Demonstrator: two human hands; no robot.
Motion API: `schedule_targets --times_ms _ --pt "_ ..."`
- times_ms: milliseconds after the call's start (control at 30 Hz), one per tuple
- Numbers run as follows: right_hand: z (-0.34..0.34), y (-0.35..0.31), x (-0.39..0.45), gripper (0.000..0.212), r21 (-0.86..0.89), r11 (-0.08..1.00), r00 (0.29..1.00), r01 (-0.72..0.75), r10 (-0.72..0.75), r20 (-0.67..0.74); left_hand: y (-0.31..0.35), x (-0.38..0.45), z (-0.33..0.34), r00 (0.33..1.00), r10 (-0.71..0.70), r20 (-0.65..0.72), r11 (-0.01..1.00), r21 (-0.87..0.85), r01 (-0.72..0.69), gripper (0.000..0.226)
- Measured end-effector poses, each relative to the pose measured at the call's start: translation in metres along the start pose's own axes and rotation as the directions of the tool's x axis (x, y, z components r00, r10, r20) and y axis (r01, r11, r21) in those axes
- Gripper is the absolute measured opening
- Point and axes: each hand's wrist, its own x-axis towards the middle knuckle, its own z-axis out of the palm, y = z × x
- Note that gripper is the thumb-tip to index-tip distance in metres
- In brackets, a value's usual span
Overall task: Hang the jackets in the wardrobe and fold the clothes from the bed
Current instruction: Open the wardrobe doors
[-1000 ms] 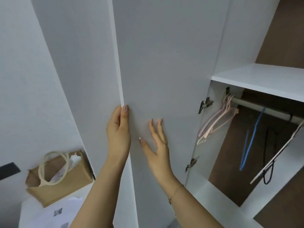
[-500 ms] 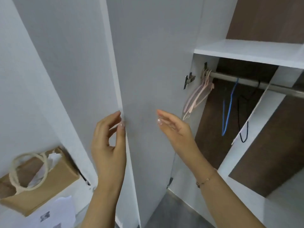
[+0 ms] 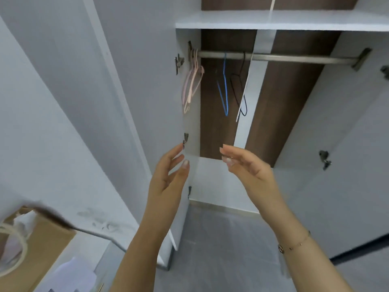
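Left hand: raised, fingers loosely spread, grasping nothing; it hung just before the swung-out left door.
Right hand: likewise released and empty, palm turned inward; a bracelet circled the wrist.
Wardrobe: both doors stood open; jackets and bed were nowhere in view.
Rail: bare of garments; pink hangers bunched at its left end, a blue hanger and a black hanger near them.
Handling, judged: hangers appeared light, thin and springy, probably slippery; best lifted by the hook or neck.
Paper bag: at lower left, apart from the work.
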Motion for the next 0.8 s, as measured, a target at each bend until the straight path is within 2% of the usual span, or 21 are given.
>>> schedule_targets --times_ms 267,400,500,567,633,800 --pt "-0.074 0.016 -0.125 0.027 0.039 0.990 0.964 -0.137 0.143 -0.223 -0.003 -0.072 0.073 0.965 -0.093 0.243 0.995 -0.011 0.099 0.051" --pt "-0.118 0.020 -0.211 0.026 0.064 0.976 0.891 -0.207 0.216 -0.400 -0.004 -0.125 0.126 0.874 -0.128 0.469 0.989 0.000 0.145 0.045" --pt "-0.147 0.015 -0.277 0.027 0.061 0.962 0.816 -0.266 0.258 -0.517 0.002 -0.167 0.166 0.765 -0.129 0.631 0.987 0.006 0.161 0.042" --pt "-0.164 0.007 -0.322 0.027 0.073 0.953 0.745 -0.294 0.276 -0.608 0.009 -0.193 0.194 0.683 -0.104 0.723 0.985 -0.019 0.171 0.033" --pt "-0.177 -0.002 -0.367 0.027 0.080 0.945 0.645 -0.317 0.276 -0.713 0.016 -0.218 0.223 0.581 -0.105 0.807 0.980 -0.017 0.200 0.029" --pt "-0.183 -0.027 -0.479 0.024 0.094 0.939 0.304 -0.332 0.201 -0.931 0.031 -0.290 0.287 0.272 -0.055 0.961 0.975 -0.007 0.221 0.031"
